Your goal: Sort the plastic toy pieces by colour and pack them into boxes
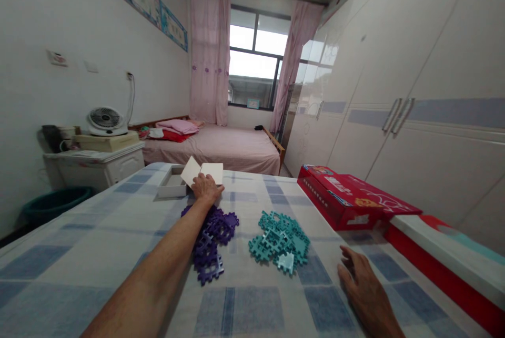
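Observation:
My left hand reaches to the far side of the table, its fingers on a tilted white card. A second white card or panel is just right of those fingers; whether the two are joined I cannot tell. Left of the hand lies a shallow open white box. Under and beside my left forearm is a pile of purple interlocking plastic pieces. A pile of teal interlocking pieces lies in the middle. My right hand rests near the right side, holding nothing, fingers slightly bent and apart.
A blue-and-white checked cloth covers the table. Red boxes and a white-and-red box line the right edge. Beyond stand a bed, a bedside cabinet with a fan, and a wardrobe.

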{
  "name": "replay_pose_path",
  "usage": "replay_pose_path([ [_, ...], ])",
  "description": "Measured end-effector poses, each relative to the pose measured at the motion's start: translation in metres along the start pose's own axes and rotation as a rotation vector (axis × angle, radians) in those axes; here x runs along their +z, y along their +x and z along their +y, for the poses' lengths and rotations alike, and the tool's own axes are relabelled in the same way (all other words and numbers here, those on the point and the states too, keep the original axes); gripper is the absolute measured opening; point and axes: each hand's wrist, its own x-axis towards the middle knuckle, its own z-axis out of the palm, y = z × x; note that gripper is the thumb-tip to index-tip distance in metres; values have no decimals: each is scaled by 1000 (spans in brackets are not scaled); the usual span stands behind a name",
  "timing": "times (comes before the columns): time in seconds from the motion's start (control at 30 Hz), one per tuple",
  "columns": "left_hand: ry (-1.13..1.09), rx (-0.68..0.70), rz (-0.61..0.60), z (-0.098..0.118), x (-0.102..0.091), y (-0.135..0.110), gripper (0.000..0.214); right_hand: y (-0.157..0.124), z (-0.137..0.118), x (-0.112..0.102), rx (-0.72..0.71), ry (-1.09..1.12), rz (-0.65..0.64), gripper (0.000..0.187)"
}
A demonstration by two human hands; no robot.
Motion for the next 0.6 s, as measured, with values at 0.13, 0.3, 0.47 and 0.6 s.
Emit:
replay_pose_path([
  [0.13, -7, 2, 51, 2, -7, -5, 56, 1, 2, 1, -8, -9, 9, 45],
  [0.3, -75, 131, 120, 6, -39, -19, 56, 2, -3, 1, -11, 2, 10, 43],
  [0.47, -245, 434, 137, 31, -91, -71, 48, 0, -24, -10, 40, 94, 28, 42],
  [0.6, -421, 709, 88, 57, -118, -141, 55, -7, -54, -31, 142, 371, 31, 45],
])
